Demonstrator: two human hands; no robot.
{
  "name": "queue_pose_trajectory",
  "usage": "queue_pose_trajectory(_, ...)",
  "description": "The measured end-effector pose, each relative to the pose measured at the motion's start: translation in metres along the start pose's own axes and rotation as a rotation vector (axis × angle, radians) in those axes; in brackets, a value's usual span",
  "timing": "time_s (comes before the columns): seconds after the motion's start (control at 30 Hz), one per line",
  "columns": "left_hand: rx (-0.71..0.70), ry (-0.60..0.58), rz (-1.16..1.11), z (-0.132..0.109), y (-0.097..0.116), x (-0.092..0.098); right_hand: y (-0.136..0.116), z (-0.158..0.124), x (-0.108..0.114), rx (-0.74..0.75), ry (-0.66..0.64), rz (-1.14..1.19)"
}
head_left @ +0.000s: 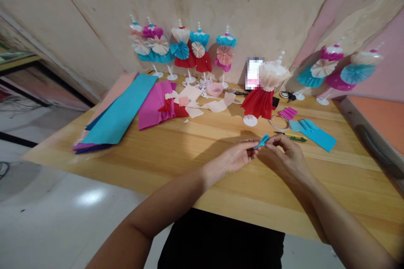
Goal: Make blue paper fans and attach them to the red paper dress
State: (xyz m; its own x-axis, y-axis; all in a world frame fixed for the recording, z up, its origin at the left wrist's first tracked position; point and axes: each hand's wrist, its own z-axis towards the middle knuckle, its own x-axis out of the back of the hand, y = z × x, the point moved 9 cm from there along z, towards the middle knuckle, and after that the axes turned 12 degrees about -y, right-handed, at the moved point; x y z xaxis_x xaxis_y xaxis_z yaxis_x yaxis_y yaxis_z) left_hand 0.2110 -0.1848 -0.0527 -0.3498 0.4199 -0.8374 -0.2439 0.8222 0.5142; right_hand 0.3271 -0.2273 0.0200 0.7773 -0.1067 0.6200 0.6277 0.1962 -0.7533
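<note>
A small pleated strip of turquoise paper (261,141) is pinched between my left hand (235,156) and my right hand (284,157), above the middle of the wooden table (164,147). The fingertips of both hands grip its lower end, and its fanned end points up and right. Just beyond my right hand lie a yellow-green utility knife (292,137) and a wider sheet of pleated turquoise paper (314,134). A miniature dress form with a red paper skirt (257,101) stands further back.
Sheets of turquoise crepe paper (118,107) and magenta crepe paper (156,105) lie at the far left. Paper scraps, a pink bowl (215,89) and scissors (236,91) sit behind them. Several paper-dressed dress forms (183,46) line the back wall and right corner.
</note>
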Motion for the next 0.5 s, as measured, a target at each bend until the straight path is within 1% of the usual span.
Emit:
queue_pose_trajectory(0.2, -0.003, -0.006, -0.035, 0.0004, -0.0012, -0.0026, 0.0020, -0.0006, 0.0017, -0.003, 0.026, 0.014)
queue_pose_trajectory(0.33, -0.023, -0.006, -0.069, 0.0006, 0.0007, -0.0024, -0.0003, -0.0017, 0.0034, 0.003, 0.040, -0.015)
queue_pose_trajectory(0.5, -0.039, 0.007, -0.092, 0.0011, 0.0036, 0.0003, -0.0015, -0.0009, 0.0032, 0.021, 0.022, -0.042)
